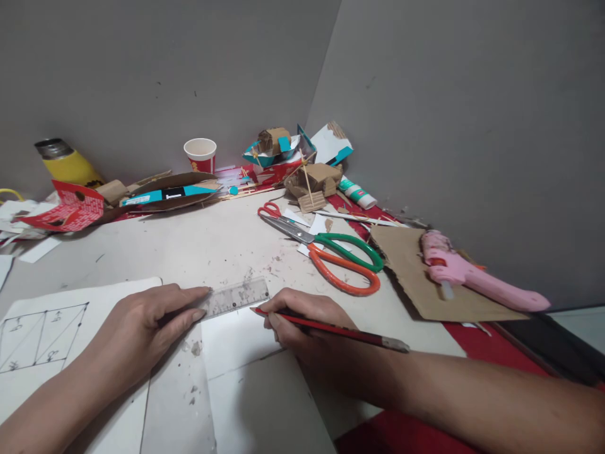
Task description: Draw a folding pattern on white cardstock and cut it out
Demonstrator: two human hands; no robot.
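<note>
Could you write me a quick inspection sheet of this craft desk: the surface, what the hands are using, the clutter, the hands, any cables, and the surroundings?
Surface: pale table, scuffed and speckled with scraps; red mat at the right edge.
Job's things: clear ruler lying on white paper; red pencil; sheet with a drawn grid at left.
Clutter: orange and green scissors, pink glue gun on cardboard, paper cup, yellow bottle, cardboard models, glue tube.
Hands: left hand presses the ruler; right hand holds the pencil, tip at the ruler's edge.
Cables: nothing seen.
Surroundings: bare grey walls meeting in a corner.
</note>
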